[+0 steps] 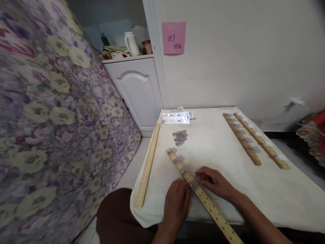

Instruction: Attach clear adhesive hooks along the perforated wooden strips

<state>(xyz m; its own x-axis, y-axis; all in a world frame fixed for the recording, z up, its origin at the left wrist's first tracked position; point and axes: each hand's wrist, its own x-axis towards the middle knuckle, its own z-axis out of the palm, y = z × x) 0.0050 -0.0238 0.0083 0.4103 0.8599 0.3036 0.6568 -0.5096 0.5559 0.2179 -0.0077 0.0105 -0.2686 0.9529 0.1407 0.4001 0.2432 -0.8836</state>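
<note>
Lying at the far edge of the table, in the upper middle of the frame, a clear plastic package (175,118) shows small shiny pieces inside; on the shelf at upper left stands a white jug (132,44), its contents hidden. At lower centre, the left hand (177,196) has its fingers bent in against the left edge of a perforated strip (207,204); whether they pinch anything cannot be told. The right hand (214,181) is partly open at the strip's other side, thumb and forefinger apart; whether it grips a see-through piece is unclear. The strip, pale and wood-like, slants from centre to the bottom edge, its upper part bearing metal clips and clear tabs. A similar bare strip (148,166) lies to the left, two clipped strips (246,146) at right, and a translucent heap (179,137) near centre, all on smooth cream cloth (208,142).
</note>
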